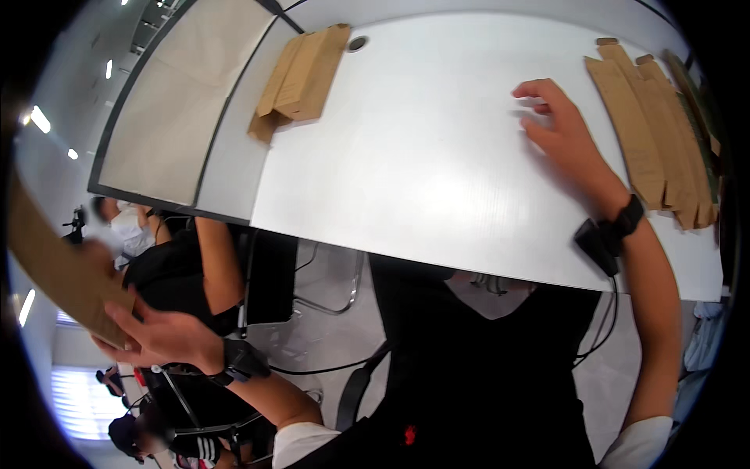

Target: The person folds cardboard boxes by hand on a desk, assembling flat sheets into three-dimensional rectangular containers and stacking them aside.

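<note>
At the far left, beyond the table's edge, my left hand (168, 340) grips the end of a long brown cardboard piece (58, 262). The cardboard reaches up along the rim of the view, and its far end is cut off. Over the right part of the white table, my right hand (558, 129) is held with its fingers bent and apart and nothing in them. Beside it on the right lie several flattened brown cardboard boxes (644, 133), side by side. Both wrists wear black straps, and a black device (598, 246) with a cable hangs at the right one.
A folded brown cardboard box (305, 74) stands at the table's (406, 156) far left corner, near a round cable hole (357, 44). A framed partition (176, 102) borders the left side. A person in black (176, 266) sits beyond it; other people are farther back.
</note>
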The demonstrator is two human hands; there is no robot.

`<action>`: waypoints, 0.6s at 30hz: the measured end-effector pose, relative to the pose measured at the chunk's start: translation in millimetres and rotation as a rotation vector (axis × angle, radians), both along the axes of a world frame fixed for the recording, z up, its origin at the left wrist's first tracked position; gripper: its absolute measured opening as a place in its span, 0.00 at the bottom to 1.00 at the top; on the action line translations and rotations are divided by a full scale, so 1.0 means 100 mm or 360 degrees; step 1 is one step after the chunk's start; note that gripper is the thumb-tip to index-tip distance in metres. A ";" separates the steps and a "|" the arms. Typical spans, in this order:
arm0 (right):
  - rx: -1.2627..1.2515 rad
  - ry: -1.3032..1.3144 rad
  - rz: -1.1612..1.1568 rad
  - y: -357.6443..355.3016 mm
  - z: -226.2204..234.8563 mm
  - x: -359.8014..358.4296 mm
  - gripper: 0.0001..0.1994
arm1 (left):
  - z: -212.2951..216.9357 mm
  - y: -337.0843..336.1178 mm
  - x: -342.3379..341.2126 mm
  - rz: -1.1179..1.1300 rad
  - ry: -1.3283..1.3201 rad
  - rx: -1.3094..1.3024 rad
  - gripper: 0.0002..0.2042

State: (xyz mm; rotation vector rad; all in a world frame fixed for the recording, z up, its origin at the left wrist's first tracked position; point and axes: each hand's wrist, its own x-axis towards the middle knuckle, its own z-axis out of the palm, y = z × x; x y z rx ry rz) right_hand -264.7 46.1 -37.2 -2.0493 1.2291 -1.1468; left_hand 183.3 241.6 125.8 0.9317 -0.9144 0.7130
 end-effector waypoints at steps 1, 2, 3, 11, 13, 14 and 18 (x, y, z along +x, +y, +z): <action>0.0161 -0.0046 -0.0073 0.09 0.06 0.17 0.16 | 0.02 0.21 0.40 0.0258 0.0044 -0.0092 0.28; 0.0094 0.0043 -0.0054 0.07 0.06 0.15 0.16 | -0.02 0.27 0.67 0.0362 0.0265 -0.0186 0.28; 0.0086 0.0017 -0.0005 0.04 0.07 0.16 0.16 | 0.08 0.40 0.86 0.0375 0.0403 -0.0038 0.29; 0.0112 0.0015 0.0016 -0.04 0.02 0.12 0.13 | -0.86 -0.59 2.35 -0.0163 0.0191 0.1042 0.24; 0.0097 0.0054 0.0039 -0.04 0.05 0.07 0.13 | -0.98 -0.76 2.43 -0.0572 0.0411 0.1155 0.24; 0.0075 0.0089 0.0078 -0.04 0.05 0.06 0.13 | -0.99 -0.82 2.45 -0.0744 0.0530 0.1200 0.24; 0.0160 0.0000 0.0076 -0.02 -0.02 0.04 0.12 | -1.14 -0.72 1.84 -0.0399 0.1053 0.0457 0.19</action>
